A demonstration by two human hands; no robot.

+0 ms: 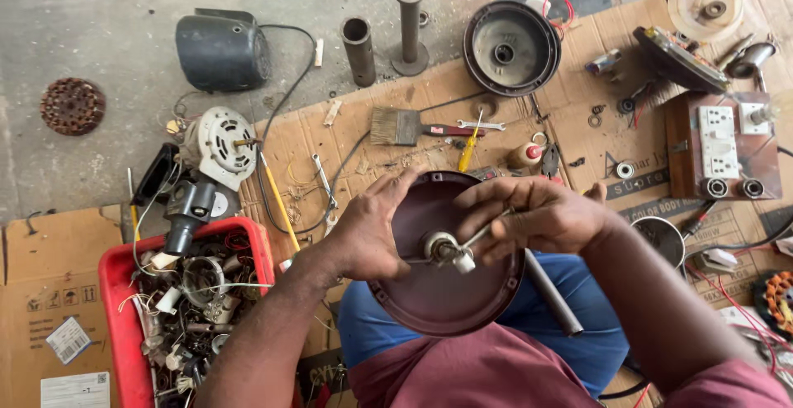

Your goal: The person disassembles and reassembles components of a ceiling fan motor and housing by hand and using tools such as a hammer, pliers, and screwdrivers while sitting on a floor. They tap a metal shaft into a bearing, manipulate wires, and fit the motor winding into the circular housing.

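While left hand (363, 239) grips maroon cover (446, 292) | right hand (537, 214) fingers pinch metal rod (483, 228)

Paintbrush (395, 125) near red bin (116, 292)

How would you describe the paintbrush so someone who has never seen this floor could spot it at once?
Start at the flattened cardboard spread on the concrete floor, above the round maroon cover held in the left hand. The paintbrush lies near the cardboard's upper left edge. It alone has wide pale bristles and a dark red handle.
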